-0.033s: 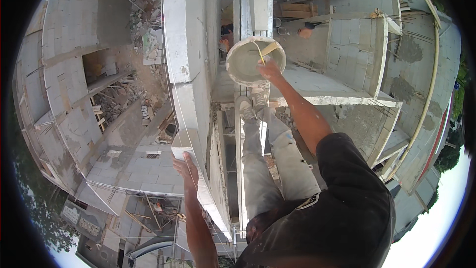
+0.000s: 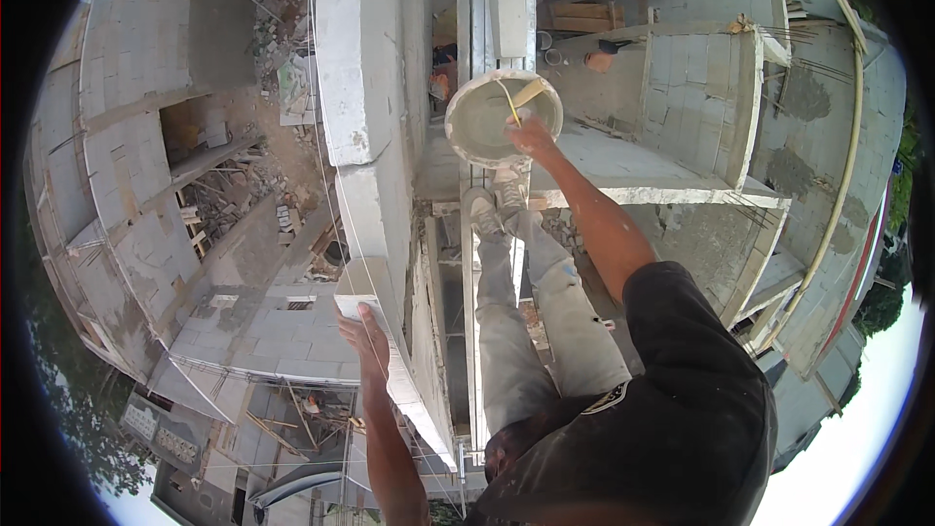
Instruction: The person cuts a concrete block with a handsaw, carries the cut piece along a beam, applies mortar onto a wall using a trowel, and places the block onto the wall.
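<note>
In the upper middle stands a round bucket (image 2: 454, 127) with grey wet mix inside. My right hand (image 2: 532, 136) is closed at its near right side, around a thin yellow strip (image 2: 506, 95) that looks like the bucket's handle. A flat tan piece (image 2: 529, 92) leans inside the rim beyond my fingers. To the left, a pale block (image 2: 368, 278) lies along the wall top. My left hand (image 2: 363, 333) grips its outer edge, thumb on the near face, other fingers partly hidden.
A long pale wall (image 2: 341, 58) runs up the left, with a thin string along its edge. My legs (image 2: 511, 351) straddle narrow beams high above lower rooms. Rubble (image 2: 234, 190) lies down on the left, planks (image 2: 584, 18) at the upper right. Rods stick out of the right wall (image 2: 701, 78).
The view has shifted very slightly. Both hands keep the same hold and the bucket stays in place.
</note>
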`<action>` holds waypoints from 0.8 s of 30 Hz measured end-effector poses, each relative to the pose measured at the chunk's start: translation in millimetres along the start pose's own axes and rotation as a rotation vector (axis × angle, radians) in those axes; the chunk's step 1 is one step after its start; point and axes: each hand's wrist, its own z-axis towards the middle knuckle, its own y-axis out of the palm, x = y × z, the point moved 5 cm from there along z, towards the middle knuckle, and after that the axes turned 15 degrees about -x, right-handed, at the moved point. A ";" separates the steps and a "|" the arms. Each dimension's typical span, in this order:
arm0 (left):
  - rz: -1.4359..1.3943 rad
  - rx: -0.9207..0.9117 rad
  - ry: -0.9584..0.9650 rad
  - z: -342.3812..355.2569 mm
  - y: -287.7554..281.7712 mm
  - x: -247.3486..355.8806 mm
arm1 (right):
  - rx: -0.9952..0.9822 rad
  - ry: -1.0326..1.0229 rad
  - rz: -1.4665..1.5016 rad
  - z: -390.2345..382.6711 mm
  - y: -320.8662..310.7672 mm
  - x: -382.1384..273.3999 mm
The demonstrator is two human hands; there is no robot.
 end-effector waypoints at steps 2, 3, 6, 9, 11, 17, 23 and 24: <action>-0.012 -0.029 -0.024 -10.7 -2.1 4.0 | 0.044 -0.068 0.061 11.0 -16.0 0.0; 0.007 -0.012 -0.032 -13.1 -3.2 4.9 | 0.094 -0.148 0.121 13.7 -23.5 -0.6; 0.034 0.012 -0.052 -17.4 -13.1 -35.5 | 0.109 -0.125 0.011 20.9 -53.2 15.4; -0.006 -0.042 -0.052 -12.5 -2.0 -17.2 | 0.235 -0.057 0.161 26.7 -114.4 91.0; -0.017 -0.060 -0.089 -20.9 -6.6 -14.3 | 0.235 -0.126 0.106 22.1 -84.9 71.5; -0.139 -0.107 -0.127 -24.0 -11.3 -35.2 | -0.675 -0.468 -0.565 -66.4 112.7 -67.4; -0.112 -0.090 -0.209 -31.6 -14.2 -20.3 | 0.376 -0.289 -0.984 7.5 -4.7 -30.9; -0.117 -0.065 -0.215 -33.0 -13.9 -19.9 | 0.374 -0.286 -1.142 28.5 -23.3 -17.3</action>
